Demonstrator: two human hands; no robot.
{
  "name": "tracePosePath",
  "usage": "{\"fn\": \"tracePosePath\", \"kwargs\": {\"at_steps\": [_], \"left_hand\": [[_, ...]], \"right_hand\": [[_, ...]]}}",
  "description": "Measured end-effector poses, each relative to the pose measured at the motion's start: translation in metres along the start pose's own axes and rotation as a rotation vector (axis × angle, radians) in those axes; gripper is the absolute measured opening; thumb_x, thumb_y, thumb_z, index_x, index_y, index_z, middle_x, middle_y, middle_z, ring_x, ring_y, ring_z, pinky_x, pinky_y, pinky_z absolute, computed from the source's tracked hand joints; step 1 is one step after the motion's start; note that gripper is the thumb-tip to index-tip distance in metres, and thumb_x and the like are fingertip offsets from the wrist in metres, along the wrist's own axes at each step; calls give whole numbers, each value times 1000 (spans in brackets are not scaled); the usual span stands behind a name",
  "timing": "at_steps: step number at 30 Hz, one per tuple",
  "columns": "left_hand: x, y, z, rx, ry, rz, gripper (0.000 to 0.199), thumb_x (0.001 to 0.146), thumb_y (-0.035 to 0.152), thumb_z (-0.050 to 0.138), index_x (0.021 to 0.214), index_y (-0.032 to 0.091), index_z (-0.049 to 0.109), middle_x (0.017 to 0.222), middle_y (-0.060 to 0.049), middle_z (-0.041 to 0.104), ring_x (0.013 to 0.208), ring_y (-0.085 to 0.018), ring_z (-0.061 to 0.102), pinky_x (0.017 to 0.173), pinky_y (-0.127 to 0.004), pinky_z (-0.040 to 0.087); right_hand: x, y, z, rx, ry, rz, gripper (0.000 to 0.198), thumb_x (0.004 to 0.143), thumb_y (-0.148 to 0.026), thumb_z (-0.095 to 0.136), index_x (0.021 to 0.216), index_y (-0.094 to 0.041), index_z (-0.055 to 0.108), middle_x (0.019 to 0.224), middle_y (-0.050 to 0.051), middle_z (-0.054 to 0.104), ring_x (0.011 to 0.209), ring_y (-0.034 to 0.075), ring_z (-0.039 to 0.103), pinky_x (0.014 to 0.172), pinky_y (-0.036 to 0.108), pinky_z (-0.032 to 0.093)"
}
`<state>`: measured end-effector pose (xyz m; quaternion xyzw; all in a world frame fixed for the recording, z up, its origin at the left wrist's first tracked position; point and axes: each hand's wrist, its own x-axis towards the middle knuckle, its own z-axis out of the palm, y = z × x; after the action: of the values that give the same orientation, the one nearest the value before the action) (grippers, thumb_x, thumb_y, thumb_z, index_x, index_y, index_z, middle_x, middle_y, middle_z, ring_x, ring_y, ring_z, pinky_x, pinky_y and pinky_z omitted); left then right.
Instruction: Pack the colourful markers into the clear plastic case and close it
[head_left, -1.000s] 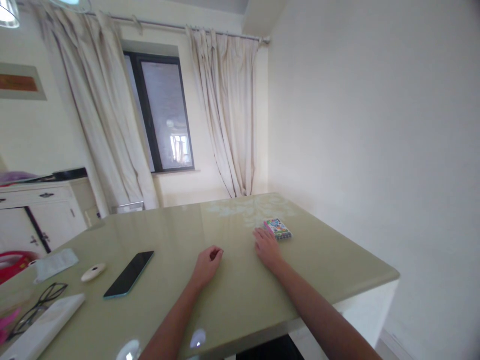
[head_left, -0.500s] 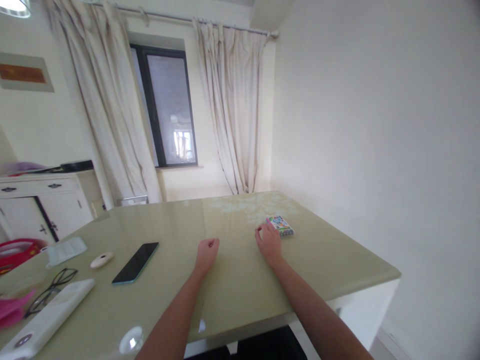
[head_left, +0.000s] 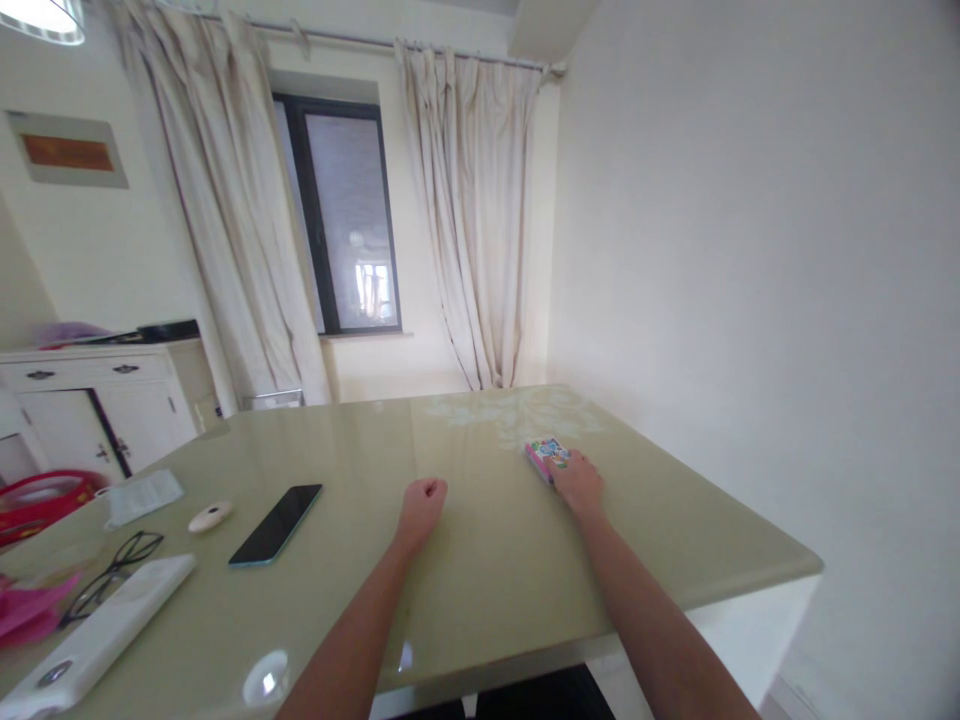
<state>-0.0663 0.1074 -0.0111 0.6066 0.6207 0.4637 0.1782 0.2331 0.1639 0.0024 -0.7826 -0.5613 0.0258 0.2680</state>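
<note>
My right hand (head_left: 580,483) has its fingers around the near right side of a small colourful box (head_left: 546,452) with pink edges. The thumb lies over the box's printed top, and the palm hides part of it. The box is on or just above the glossy greenish table (head_left: 480,580); I cannot tell which. To the left, my left hand (head_left: 422,508) rests on the tabletop, curled into a fist with nothing showing in it. A dark phone (head_left: 276,525) lies further left of that fist.
On the table's left side are a white oval object (head_left: 210,517), a face mask (head_left: 145,497), black-framed glasses (head_left: 112,575), a long white device (head_left: 105,635) and a pink item (head_left: 34,612). A white wall (head_left: 750,300) stands at the right, a white cabinet (head_left: 142,410) at the back left.
My right hand has moved from the left of the box to its right side and taken hold of it. The box is turned. My left hand stays a fist; the view has shifted slightly.
</note>
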Motion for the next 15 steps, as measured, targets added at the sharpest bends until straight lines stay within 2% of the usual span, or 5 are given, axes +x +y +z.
{"fn": "tracePosePath", "kwargs": {"at_steps": [3,6,8,10,15], "left_hand": [[-5,7,3,18,-5,44,35,90,44,47,63,21,50,61,3,45,61,-15,44,60,-26,34],[-15,13,3,80,-44,181,38,93,50,47,105,19,65,97,-6,67,84,-19,58,79,-31,45],[-22,15,3,194,-82,304,49,95,55,46,127,21,62,126,-10,65,111,-25,57,101,-40,41],[-27,14,3,327,-114,331,56,94,61,46,133,24,61,142,-10,58,130,-32,47,112,-49,31],[-30,10,7,496,-197,343,82,76,70,66,145,26,52,156,-11,44,142,-41,35,114,-58,28]], "right_hand": [[-16,-16,9,16,-25,-175,52,91,-57,55,120,-16,66,116,19,70,108,32,64,90,37,45],[-37,-42,17,141,-89,-485,42,97,-53,50,112,-18,69,111,13,72,104,26,64,90,32,44],[-47,-57,19,233,-47,-594,41,104,-44,37,107,-20,70,107,11,73,102,23,64,92,32,42],[-55,-66,20,260,-18,-620,43,107,-38,31,102,-20,70,101,10,74,99,22,65,91,32,42],[-69,-67,19,300,-187,-768,39,106,-37,36,100,-21,71,97,8,75,93,21,66,86,31,46]]}}
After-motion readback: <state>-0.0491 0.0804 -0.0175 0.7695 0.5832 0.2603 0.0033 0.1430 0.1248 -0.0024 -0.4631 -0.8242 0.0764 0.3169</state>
